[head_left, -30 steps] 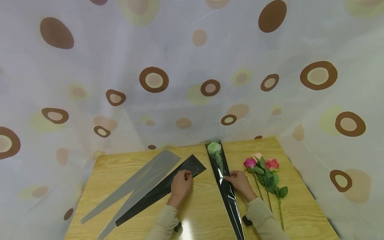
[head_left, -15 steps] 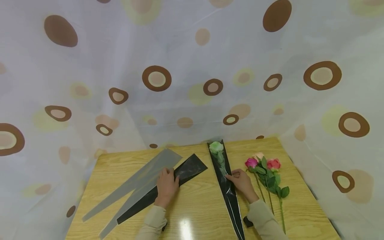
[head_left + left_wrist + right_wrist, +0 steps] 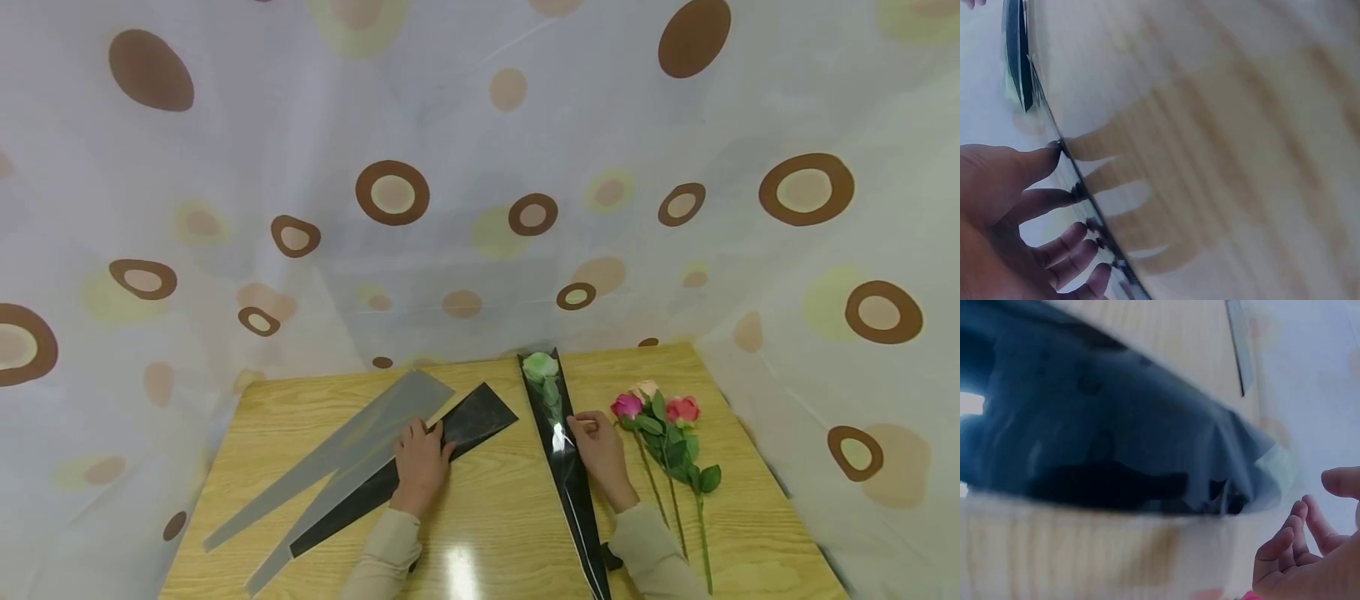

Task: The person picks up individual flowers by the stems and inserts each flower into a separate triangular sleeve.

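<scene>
A long black flower sleeve (image 3: 567,479) with a clear shiny front lies on the table, a pale green rose (image 3: 540,367) in its wide far end. Just over this sleeve's right edge is my right hand (image 3: 603,458). The right wrist view shows its thumb apart from loosely bent fingers (image 3: 1300,528), nothing between them. To the left, my left hand (image 3: 422,467) rests on a flat black sleeve (image 3: 480,419) lying slantwise. Its spread fingers touch this sleeve with their tips in the left wrist view, where the thumb (image 3: 1041,164) also meets its surface.
Two grey sleeves (image 3: 300,471) lie at the left, one partly under the flat black sleeve. On the right are three loose roses: magenta (image 3: 626,407), peach (image 3: 645,389) and coral (image 3: 682,409). A dotted curtain (image 3: 465,250) surrounds the wooden table (image 3: 495,533).
My left hand has moved left and down onto the flat black sleeve, its fingers spreading from a bunched pose. My right hand has drawn back slightly from the rose sleeve's front to its right edge.
</scene>
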